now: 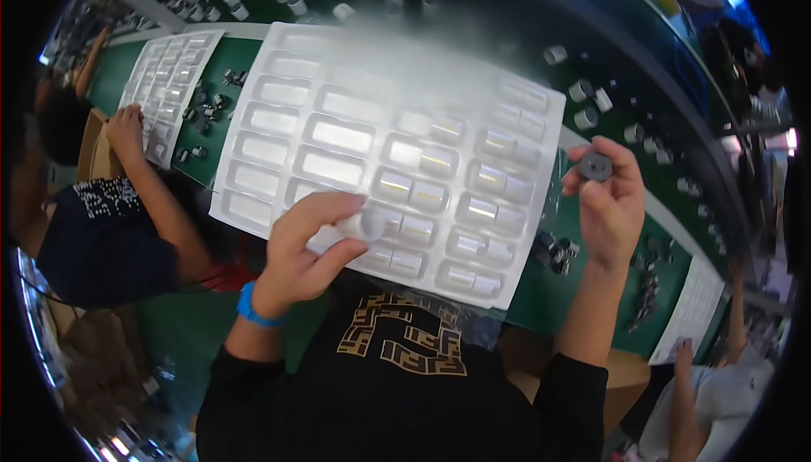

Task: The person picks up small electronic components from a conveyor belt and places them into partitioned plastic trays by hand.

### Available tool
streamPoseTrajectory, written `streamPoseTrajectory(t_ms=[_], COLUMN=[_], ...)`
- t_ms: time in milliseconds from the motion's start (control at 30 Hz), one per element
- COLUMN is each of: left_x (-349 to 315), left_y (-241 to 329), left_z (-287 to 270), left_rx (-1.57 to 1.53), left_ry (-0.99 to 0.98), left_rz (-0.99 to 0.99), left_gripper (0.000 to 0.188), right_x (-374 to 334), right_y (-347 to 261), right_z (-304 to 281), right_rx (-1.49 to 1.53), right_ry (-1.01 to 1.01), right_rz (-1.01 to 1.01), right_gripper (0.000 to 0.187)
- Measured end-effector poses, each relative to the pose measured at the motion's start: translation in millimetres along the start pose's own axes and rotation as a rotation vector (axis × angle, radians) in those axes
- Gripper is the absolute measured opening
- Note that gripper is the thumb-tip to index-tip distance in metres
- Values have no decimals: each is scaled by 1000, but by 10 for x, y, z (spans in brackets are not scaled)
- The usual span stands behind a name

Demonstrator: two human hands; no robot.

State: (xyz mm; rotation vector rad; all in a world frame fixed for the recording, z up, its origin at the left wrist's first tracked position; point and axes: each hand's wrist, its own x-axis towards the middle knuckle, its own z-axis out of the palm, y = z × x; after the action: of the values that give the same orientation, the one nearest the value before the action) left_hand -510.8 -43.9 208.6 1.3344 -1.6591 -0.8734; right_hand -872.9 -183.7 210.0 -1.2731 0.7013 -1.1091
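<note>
Here, the right edge of the moulded white plastic tray (306,113) stops just short of my right hand (612,200), leaving green tabletop (541,296) between. Partly closed, that hand grips a round dark-grey piece (596,167). My left hand (306,242), curled over the near edge, pinches a whitish translucent cylinder (366,226) beside similar cylinders (431,194).

The compartment tray (341,137) was white, the disc (596,167) dark grey. The black T-shirt (401,415) was patterned in blocky gold.

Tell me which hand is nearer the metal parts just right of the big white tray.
Right: right hand raised beside the metal parts; left hand over the white tray, farther left.
</note>
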Motion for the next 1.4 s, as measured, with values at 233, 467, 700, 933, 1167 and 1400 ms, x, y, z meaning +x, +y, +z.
streamPoseTrajectory(t_ms=[233,467,700,933,1167,1400], left_x=[532,429,265,284,345,326], left_y=[252,384,365,350,240,251], left_z=[850,980,867,830,792,826], left_rx=[-486,-268,-103,-64,44,174], left_ry=[-121,-36,146,155,84,40], left_rz=[72,235,325,326,457,502], left_gripper=[48,47,48,48,44,39], right_x=[-620,-788,-791,-759,-731,-683], right_y=[-86,20,167,214,155,124], right_z=[392,906,1096,1145,974,885], right_rx=[300,-10,-74,187,170,57], right_ry=[132,111,24,59,7,22], right_rz=[83,-184,-189,-61,162,232], right_gripper=[48,42,47,45,39,42])
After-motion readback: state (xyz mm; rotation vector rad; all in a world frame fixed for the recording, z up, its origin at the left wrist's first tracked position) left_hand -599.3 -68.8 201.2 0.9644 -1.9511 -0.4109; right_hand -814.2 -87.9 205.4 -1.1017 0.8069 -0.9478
